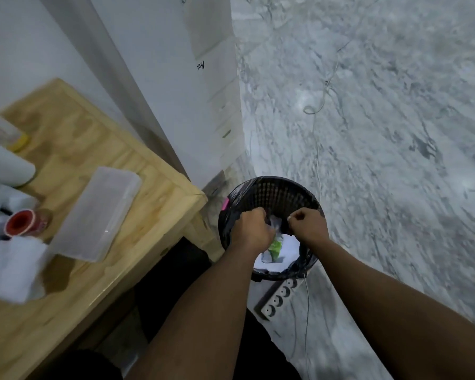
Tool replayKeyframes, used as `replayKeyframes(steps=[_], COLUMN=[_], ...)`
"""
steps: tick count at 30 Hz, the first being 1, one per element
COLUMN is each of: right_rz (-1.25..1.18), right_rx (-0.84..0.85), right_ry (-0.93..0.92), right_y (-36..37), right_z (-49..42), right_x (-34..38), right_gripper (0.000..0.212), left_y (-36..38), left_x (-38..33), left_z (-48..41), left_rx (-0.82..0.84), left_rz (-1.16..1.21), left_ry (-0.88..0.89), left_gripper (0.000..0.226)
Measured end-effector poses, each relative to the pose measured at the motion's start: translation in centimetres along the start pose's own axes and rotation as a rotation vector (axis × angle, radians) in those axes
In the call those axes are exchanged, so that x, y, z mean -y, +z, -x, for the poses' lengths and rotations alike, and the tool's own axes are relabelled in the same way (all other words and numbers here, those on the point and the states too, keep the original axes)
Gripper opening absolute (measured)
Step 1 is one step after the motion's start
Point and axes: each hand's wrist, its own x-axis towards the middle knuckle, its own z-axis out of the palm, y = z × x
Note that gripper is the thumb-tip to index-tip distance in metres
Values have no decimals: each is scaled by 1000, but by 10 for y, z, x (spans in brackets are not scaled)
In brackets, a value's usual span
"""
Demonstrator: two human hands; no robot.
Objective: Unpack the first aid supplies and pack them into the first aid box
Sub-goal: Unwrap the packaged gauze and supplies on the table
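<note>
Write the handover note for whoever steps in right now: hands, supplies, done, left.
Left hand: grips a crumpled clear wrapper over the black bin.
Right hand: fingers curled over the bin; unclear whether it pinches anything.
On the wooden table: clear box, red tape roll, white padding, yellow-capped bottle.
Done: white and green packaging shows inside the bin.
Left: drop the wrapper, pack the supplies into the box; its contents are too blurred to judge.

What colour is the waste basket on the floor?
The waste basket is black mesh, seen in the head view.
</note>
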Motion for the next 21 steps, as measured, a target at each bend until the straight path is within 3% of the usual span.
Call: replayKeyframes(steps=[4, 9, 16, 21], right_rz=[-30, -82, -268, -347], right_rx=[-12, -84, -128, -130], right_ry=[-56, -165, -394, -596], right_y=[-9, -38, -96, -118], right_z=[7, 20, 71, 133], right_x=[22, 76, 176, 250], right_gripper=[14, 19, 13, 16], left_y=[-17, -62, -147, -216], left_x=[-2, -27, -57, -71], left_z=[5, 23, 76, 135], left_rx=[-28, -140, -330, -513], left_rz=[-8, 42, 217, 185], left_ry=[45, 108, 251, 349], left_gripper=[37, 27, 32, 31])
